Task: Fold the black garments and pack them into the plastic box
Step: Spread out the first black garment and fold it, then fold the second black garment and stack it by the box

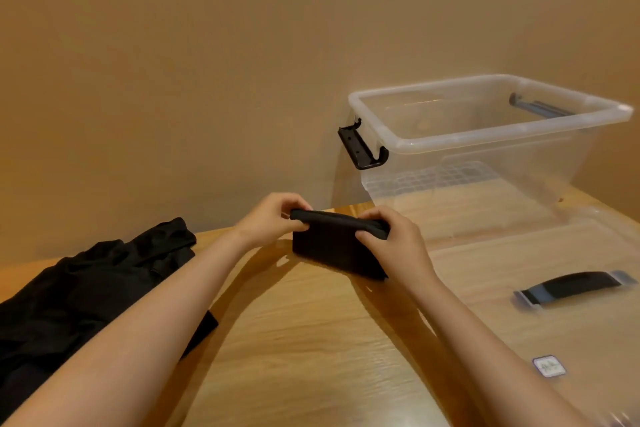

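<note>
A small folded black garment (334, 248) is held up on edge just above the wooden table (294, 340). My left hand (273, 218) pinches its top left corner and my right hand (391, 239) grips its top right corner. A loose pile of black garments (86, 291) lies at the left of the table, partly under my left forearm. The clear plastic box (485, 139) stands open at the back right, with nothing visible inside it.
The box's clear lid (554, 253) with a black handle (575, 286) lies flat on the table at the right. A black latch (362, 149) hangs off the box's left end. A plain wall rises right behind the table.
</note>
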A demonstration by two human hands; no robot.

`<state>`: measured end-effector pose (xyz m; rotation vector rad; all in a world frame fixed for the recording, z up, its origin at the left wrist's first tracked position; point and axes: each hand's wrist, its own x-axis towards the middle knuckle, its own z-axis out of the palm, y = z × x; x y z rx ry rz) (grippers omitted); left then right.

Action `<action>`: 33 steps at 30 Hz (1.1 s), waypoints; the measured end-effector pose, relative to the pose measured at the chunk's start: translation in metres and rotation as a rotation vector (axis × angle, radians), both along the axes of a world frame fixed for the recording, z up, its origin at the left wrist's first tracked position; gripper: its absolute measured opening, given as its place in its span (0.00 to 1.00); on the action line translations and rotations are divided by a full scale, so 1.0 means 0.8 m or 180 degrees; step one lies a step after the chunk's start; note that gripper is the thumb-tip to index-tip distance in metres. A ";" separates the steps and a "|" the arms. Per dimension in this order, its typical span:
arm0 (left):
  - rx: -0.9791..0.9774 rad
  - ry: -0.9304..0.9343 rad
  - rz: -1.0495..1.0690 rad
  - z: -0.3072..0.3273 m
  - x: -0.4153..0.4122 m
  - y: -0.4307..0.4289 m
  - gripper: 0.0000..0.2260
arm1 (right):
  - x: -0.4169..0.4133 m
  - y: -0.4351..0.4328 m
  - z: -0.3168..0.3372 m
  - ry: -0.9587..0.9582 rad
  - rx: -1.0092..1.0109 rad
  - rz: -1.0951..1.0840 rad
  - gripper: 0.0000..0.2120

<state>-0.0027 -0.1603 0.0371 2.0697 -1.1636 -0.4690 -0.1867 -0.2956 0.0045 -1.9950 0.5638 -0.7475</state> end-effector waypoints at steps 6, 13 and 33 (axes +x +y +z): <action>-0.0519 -0.0963 0.0131 -0.020 0.031 -0.070 0.12 | 0.027 -0.003 -0.015 0.0428 -0.1587 -0.0005 0.16; -0.0337 -0.0775 0.0620 -0.084 0.012 -0.022 0.16 | 0.031 0.005 -0.028 0.0927 -0.1554 0.0493 0.19; 0.0528 -0.0678 0.0204 -0.081 0.001 -0.078 0.23 | 0.021 -0.001 -0.046 0.2171 -0.1656 0.0764 0.28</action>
